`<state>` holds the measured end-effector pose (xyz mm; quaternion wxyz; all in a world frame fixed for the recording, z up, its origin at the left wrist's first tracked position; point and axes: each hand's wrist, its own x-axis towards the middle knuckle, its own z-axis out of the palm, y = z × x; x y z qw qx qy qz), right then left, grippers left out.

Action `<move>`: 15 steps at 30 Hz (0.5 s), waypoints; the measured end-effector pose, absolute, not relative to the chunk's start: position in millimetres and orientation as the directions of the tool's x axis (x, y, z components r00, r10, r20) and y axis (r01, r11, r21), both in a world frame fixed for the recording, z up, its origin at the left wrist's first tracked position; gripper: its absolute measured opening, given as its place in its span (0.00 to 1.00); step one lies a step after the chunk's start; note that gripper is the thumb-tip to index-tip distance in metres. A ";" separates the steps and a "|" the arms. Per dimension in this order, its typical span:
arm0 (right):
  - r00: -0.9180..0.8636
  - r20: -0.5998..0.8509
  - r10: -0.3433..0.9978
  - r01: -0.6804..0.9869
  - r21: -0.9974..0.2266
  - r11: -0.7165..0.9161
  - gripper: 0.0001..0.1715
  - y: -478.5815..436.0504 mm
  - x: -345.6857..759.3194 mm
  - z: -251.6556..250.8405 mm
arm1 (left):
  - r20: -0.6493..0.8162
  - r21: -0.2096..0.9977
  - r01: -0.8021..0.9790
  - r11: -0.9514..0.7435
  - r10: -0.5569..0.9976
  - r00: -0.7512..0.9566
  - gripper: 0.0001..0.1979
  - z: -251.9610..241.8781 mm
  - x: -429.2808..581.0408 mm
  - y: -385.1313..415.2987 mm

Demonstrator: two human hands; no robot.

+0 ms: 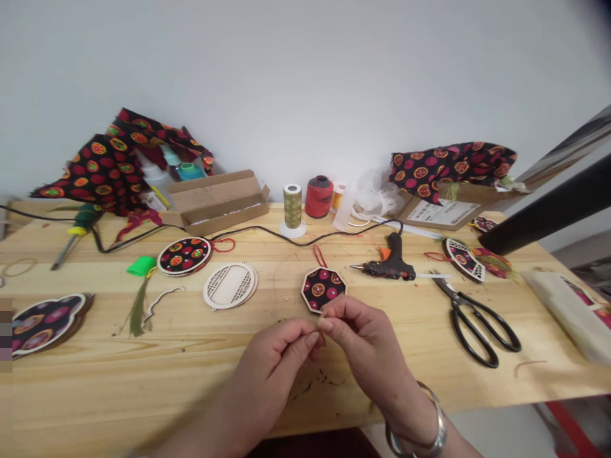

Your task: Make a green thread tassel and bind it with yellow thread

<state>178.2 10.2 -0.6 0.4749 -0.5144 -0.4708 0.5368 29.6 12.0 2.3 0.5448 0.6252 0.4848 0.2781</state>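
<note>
My left hand [281,359] and my right hand [365,346] meet at their fingertips over the front of the table, both pinched closed. Whatever lies between the fingers is too small to make out. Just beyond the fingertips lies an octagonal pendant [323,287] with a pale wooden rim, dark patterned fabric and a red cord loop [319,256] at its top. My right fingers cover its lower edge; whether they touch it I cannot tell. Left of it rests a round openwork wooden piece [230,285].
Scissors [472,318] and a black glue gun [389,259] lie to the right. Thread spools, green [293,207] and red [319,196], stand at the back beside an open cardboard box [219,210]. Leftward are a round fabric pendant [184,256], green tassel [139,305] and screwdriver [76,235].
</note>
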 end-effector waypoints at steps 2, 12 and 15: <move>-0.014 -0.070 0.997 0.019 -0.997 -0.070 0.07 9.8 180.6 1.6 | -0.080 0.937 0.341 -0.071 0.910 0.407 0.11 1.0 25.8 12.9; 0.041 -0.017 0.999 0.033 -0.999 -0.018 0.11 17.8 188.0 14.7 | 0.222 0.705 0.530 -0.471 0.856 0.466 0.13 -20.1 4.4 16.5; 0.040 0.004 0.999 0.032 -0.999 0.003 0.10 23.2 187.3 16.6 | 0.303 0.656 0.612 -0.442 0.897 0.324 0.14 -21.2 -0.5 18.1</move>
